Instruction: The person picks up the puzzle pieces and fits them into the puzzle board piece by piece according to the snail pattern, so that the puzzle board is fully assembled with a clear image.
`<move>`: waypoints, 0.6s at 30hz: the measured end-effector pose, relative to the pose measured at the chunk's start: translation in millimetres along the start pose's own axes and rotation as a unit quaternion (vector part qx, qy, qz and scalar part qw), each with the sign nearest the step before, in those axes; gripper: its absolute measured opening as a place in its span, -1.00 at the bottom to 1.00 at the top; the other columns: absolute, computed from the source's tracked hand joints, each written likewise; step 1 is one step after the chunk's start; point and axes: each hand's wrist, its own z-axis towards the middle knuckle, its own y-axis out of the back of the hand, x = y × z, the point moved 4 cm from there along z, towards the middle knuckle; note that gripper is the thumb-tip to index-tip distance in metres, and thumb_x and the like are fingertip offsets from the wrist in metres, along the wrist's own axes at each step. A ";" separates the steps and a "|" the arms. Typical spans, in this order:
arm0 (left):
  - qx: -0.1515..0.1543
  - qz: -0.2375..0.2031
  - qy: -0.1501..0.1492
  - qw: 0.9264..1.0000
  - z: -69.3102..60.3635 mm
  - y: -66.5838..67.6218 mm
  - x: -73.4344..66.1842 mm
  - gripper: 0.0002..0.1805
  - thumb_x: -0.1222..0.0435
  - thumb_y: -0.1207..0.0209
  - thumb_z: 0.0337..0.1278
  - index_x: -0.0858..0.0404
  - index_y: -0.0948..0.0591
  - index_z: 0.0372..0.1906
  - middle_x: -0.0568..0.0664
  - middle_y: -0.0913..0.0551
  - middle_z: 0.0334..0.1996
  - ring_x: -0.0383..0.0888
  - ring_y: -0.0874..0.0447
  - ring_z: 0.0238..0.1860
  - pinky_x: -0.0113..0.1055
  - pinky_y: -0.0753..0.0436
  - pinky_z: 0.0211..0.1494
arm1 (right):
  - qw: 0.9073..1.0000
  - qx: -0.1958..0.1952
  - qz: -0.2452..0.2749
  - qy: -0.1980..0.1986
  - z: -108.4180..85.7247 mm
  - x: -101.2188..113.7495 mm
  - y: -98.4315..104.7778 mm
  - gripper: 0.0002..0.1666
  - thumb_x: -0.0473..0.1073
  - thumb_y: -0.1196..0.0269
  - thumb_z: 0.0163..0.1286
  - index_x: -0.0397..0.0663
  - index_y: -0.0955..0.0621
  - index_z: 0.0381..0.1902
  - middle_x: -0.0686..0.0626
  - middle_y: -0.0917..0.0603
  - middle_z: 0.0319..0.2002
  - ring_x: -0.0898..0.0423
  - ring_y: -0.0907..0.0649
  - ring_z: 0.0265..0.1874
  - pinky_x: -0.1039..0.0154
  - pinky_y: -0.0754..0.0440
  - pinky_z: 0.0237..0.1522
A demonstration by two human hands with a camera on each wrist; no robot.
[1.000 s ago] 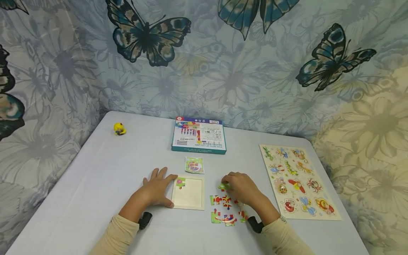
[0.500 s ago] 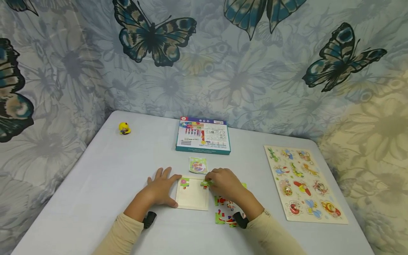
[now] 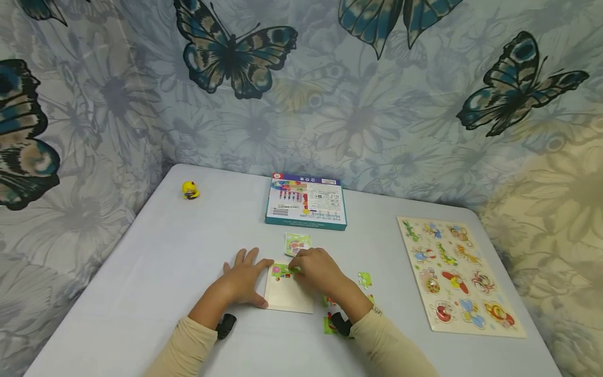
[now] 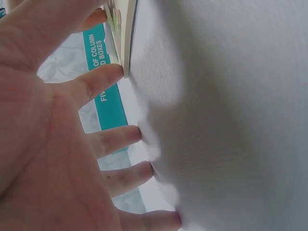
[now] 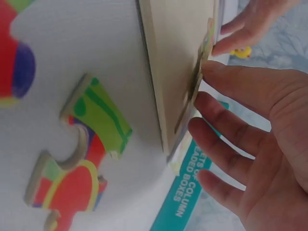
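Observation:
My left hand (image 3: 239,283) rests with fingers spread at the left side of a shallow wooden puzzle tray (image 3: 289,299). Its thumb and index finger touch the tray's edge, as the left wrist view also shows. Over the tray's top part, my right hand (image 3: 321,269) pinches a green jigsaw piece (image 5: 196,85) between thumb and index finger. Beside that piece, in the tray's top left corner, lies another jigsaw piece (image 3: 277,270) with a pink spot. Several loose jigsaw pieces (image 5: 103,115) lie right of the tray, partly hidden by my right forearm in the head view.
A small picture card (image 3: 299,243) lies just behind the tray, with a flat teal-edged box (image 3: 306,205) farther back. At the right lies a wooden board (image 3: 457,285) with animal pictures. A yellow toy duck (image 3: 190,190) stands at the back left.
My right hand has carried the jigsaw piece left from the loose pieces into the tray, up to the corner piece. My left hand stays at the tray's edge. The head view has shifted slightly.

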 end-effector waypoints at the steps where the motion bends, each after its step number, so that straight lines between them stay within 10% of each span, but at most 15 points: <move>1: 0.001 0.000 0.000 1.000 0.1 -0.1 -0.2 0.01 0.01 -0.58 -0.42 0.04 -0.41 0.35 0.25 -0.11 0.46 0.32 0.05 0.45 0.54 -0.11 0.22 | 1.000 0.001 -0.001 -0.002 0.0 0.0 -0.2 -0.80 -0.14 -0.42 0.19 0.10 -0.77 -0.19 0.09 -0.74 -0.17 0.07 -0.69 -0.10 0.01 -0.55 0.12; 18: 0.003 0.005 0.004 1.000 0.5 -1.1 0.0 0.02 0.00 -0.58 -0.41 0.03 -0.41 0.36 0.24 -0.10 0.46 0.31 0.05 0.46 0.53 -0.11 0.23 | 1.000 0.009 -0.023 -0.019 2.2 2.6 -5.3 -0.74 -0.10 -0.45 0.16 0.12 -0.75 -0.15 0.07 -0.73 -0.16 0.07 -0.67 -0.12 0.00 -0.54 0.14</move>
